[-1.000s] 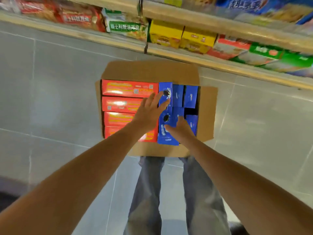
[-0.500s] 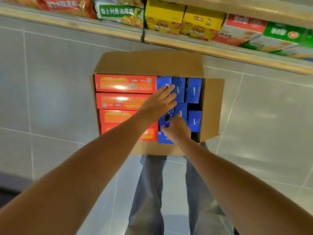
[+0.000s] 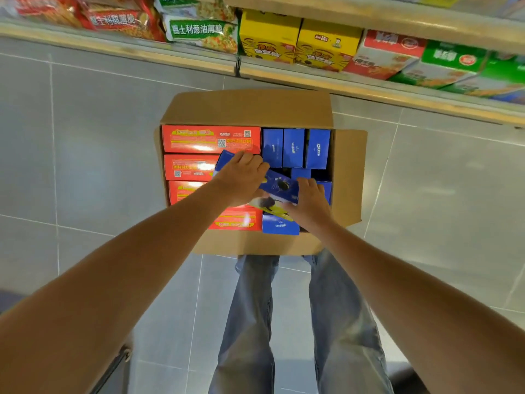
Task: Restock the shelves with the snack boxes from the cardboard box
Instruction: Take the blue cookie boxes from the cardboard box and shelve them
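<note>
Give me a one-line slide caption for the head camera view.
Restocking: left hand and right hand grip a tilted blue cookie box over the cardboard box.

1. Jeans (image 3: 250, 322) are worn: faded blue-grey denim, loose-cut, creased lengthwise down both legs.
2. Forearms (image 3: 142, 280) are seen bare up to the frame edge.
3. Left hand (image 3: 241, 180) and right hand (image 3: 311, 201) are bare.

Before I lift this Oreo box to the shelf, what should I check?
1. Left hand grips the blue Oreo box at its far end: ok.
2. Right hand holds its near end: ok.
3. Box above the red boxes, free of the cardboard box walls: ok.
4. Box level: not ok, tilted.
5. Open slot on the shelf: cannot tell.
</note>
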The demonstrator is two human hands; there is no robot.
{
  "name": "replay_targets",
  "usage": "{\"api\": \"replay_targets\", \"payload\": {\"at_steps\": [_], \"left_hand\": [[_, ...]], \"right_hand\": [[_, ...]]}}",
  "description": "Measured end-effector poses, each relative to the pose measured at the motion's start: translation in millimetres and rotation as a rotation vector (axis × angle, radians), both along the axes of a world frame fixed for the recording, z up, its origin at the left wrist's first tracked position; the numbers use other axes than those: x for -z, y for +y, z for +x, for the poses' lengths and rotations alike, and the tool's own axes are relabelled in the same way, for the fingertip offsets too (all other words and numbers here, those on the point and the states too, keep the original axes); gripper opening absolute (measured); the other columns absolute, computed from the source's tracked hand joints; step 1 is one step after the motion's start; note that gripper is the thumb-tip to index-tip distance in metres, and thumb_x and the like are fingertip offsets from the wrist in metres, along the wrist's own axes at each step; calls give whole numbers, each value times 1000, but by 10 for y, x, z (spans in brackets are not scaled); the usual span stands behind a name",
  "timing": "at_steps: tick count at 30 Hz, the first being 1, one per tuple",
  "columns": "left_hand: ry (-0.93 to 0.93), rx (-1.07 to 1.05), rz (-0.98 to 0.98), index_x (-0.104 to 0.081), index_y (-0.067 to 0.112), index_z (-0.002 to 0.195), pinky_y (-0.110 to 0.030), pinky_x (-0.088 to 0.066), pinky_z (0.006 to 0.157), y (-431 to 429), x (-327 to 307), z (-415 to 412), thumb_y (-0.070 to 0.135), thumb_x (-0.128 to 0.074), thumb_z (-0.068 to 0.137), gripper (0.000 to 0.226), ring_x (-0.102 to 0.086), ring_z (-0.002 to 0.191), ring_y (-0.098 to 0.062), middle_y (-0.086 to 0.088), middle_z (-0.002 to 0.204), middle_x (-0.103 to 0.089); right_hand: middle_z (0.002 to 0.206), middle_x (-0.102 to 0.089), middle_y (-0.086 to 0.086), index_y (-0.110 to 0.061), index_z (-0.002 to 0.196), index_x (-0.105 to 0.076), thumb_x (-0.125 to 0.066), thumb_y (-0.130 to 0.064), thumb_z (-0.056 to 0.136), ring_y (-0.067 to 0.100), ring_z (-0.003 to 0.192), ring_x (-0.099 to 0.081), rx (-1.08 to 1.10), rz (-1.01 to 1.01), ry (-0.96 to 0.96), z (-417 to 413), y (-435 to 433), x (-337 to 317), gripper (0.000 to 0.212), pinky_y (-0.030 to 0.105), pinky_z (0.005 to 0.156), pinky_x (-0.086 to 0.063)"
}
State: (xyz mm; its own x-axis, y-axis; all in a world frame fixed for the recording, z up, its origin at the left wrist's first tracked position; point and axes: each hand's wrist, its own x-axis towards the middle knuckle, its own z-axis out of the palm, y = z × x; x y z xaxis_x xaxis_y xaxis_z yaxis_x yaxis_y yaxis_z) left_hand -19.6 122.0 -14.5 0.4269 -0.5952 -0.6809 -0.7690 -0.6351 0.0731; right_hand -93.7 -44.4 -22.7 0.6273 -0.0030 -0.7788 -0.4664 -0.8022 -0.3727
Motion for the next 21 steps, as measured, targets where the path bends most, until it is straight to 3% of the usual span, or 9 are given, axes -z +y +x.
{"api": "replay_targets", "payload": {"at_steps": [3,9,15,18,21], "left_hand": [[37,-113,-62,-31,5,141,-37,-27,108,68,-133,-9,50,-33,96,63,-37,127,-30,-13,138,-41],[128,-198,-68,-43,5,129,-37,-38,94,188,-451,-80,49,-29,98,55,-47,114,-29,-14,124,-51],[234,-393,-101,-57,12,107,-31,-36,73,406,-1073,-64,48,-32,98,45,-56,97,-27,-9,100,-61],[323,-477,-89,-56,13,100,-32,-39,77,478,-1506,130,51,-30,98,46,-54,90,-25,-6,89,-54],[330,-494,-79,-56,11,113,-36,-40,86,510,-2079,439,55,-24,97,57,-53,99,-26,-9,102,-55]], "right_hand": [[121,-45,8,-10,129,-42,-59,-34,88,26,117,-38,-113,78,-24,75,-103,-83,51,37,91,-41],[141,-36,8,-17,149,-22,-43,-41,97,26,132,-32,-357,82,-12,101,-127,-427,62,42,100,-39],[144,-41,7,-25,148,-29,-44,-43,97,26,131,-40,-428,98,-24,263,34,-1095,55,40,100,-39],[146,-43,7,-26,146,-34,-46,-41,97,26,132,-41,-465,99,-55,500,83,-1564,53,37,103,-37],[141,-50,6,-27,141,-43,-50,-40,96,25,124,-49,-424,122,-108,816,102,-2137,48,31,92,-39]]}}
